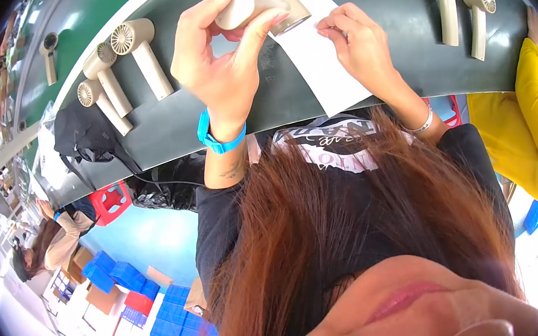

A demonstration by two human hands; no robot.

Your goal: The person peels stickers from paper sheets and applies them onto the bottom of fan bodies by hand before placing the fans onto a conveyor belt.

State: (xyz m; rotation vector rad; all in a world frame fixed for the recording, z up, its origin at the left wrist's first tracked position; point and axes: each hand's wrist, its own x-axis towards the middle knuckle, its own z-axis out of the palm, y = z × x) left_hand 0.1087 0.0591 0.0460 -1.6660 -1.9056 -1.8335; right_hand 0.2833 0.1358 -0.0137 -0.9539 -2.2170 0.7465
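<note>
My left hand [222, 61], with a blue band at its wrist, grips a beige handheld fan [292, 9] above the table. The thumb and fingers close round its rounded handle end, and the fan's head points to the right. Under the fan lies a white paper sheet [331, 73] that reaches to the table's near edge. My right hand [359, 43] is just right of the fan, over the sheet. Its fingers are curled and pressed together at the tips; anything between them is too small or hidden to make out.
Several beige handheld fans [146, 59] lie on the dark green table [212, 125] to the left, and two more fans [448, 14] to the right. A black bag [85, 131] rests at the left edge. A person in yellow [527, 128] sits at the right.
</note>
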